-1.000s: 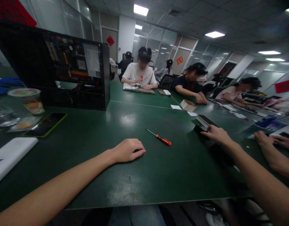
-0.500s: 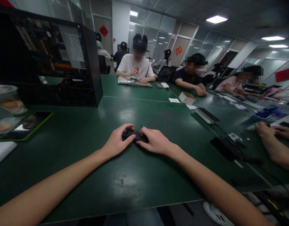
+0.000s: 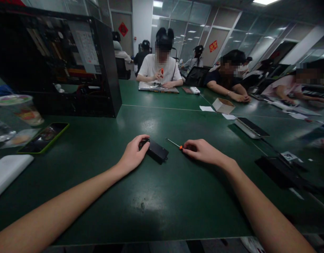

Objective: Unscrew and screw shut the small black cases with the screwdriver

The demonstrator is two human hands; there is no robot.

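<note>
Near the middle of the green table [image 3: 148,189] lies a small black box-shaped part [image 3: 159,151], with a few tiny metal bits at its right end. My left hand [image 3: 135,151] is closed around its left end, which the fingers partly hide. To the right, my right hand [image 3: 199,150] pinches a screwdriver [image 3: 174,143]. Its thin metal shaft points left toward the black part without touching it. Only a bit of the orange handle shows; my fingers cover the rest.
An open black computer case [image 3: 106,70] stands at the left. Before it are a plastic cup [image 3: 26,110], a phone [image 3: 44,137] and a white object [image 3: 11,172]. At the right are a small box [image 3: 223,105], a device [image 3: 251,128] and cables. Co-workers sit across the table.
My right hand has moved off the black part to the right, and the screwdriver now shows in it. My left hand still holds the part. The camera view has turned slightly left.
</note>
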